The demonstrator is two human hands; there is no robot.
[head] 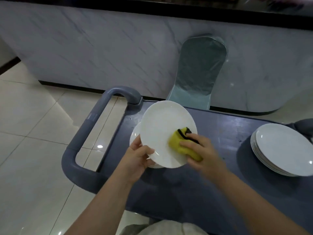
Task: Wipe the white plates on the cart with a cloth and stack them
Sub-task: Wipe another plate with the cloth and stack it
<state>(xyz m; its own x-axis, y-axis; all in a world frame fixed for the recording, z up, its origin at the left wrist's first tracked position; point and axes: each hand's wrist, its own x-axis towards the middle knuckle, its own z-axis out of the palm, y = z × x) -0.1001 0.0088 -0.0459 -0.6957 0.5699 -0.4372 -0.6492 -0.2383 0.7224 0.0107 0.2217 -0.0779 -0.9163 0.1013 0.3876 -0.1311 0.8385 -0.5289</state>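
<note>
Marble counter [101, 48] ahead, pale floor tiles to the side, and the grey cart [186, 180] below me. My left hand [137, 158] pinches the plate [162, 129] at its near rim, thumb on the face and fingers curled behind. It holds the plate tilted up above the cart's left end. My right hand [201, 153] is clenched round the yellow cloth [179, 141], pressing it against the plate's lower right face.

Under the plate sits a pile [134, 134] of more plates, mostly hidden; I take them for the unwiped ones. Well apart, at the cart's right end, lies a stack [284, 150], which I judge to be the finished ones.

To wipe well, I should grip the rim firmly, since the right hand's push could tip the plate. The cloth should sweep in overlapping arcs from the centre out to the edge. Then I should turn the plate to reach the part my thumb covers. The back may want wiping too before it goes to the stack.
</note>
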